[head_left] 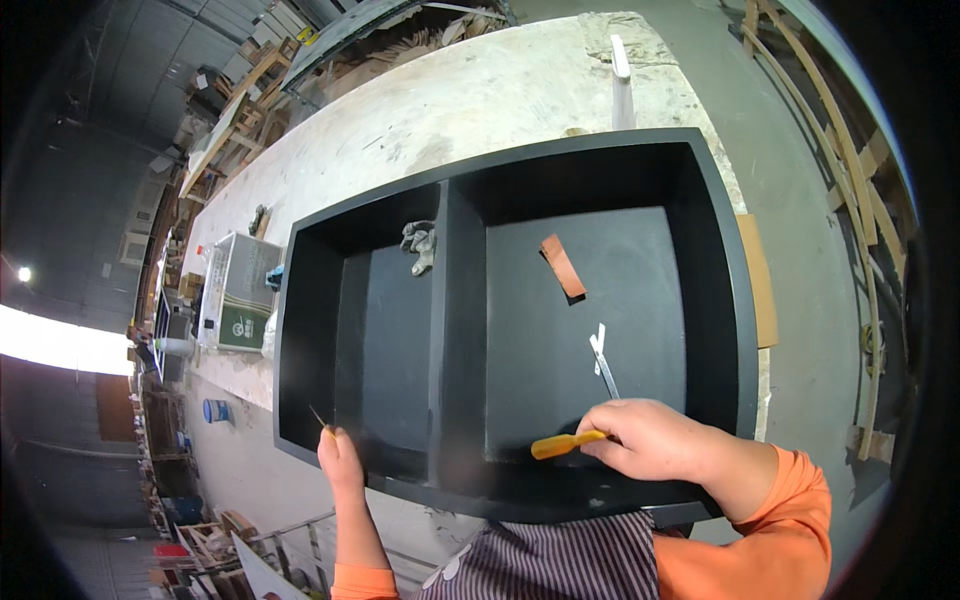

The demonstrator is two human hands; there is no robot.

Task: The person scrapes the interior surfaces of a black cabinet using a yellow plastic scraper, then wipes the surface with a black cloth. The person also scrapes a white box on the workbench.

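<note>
A large black open box (441, 330) with a divider and two compartments lies before me. My right hand (640, 438), over the near part of the right compartment, is closed round a yellow-handled tool (562, 445); its working end is hidden. A thin metal strip (607, 375) with white pieces at its far end shows just beyond that hand; whether they touch, I cannot tell. At the near left corner my left hand (341, 458) pinches a thin pointed piece (318, 416), too small to name. A strip of orange-brown sandpaper (563, 268) lies in the right compartment.
A crumpled grey cloth or glove (420, 246) lies in the left compartment against the divider. The box rests on a pale worn worktable (450, 110). A white upright object (622, 85) stands beyond it, cardboard (757, 282) to the right, and a clear-sided bin (240, 290) to the left.
</note>
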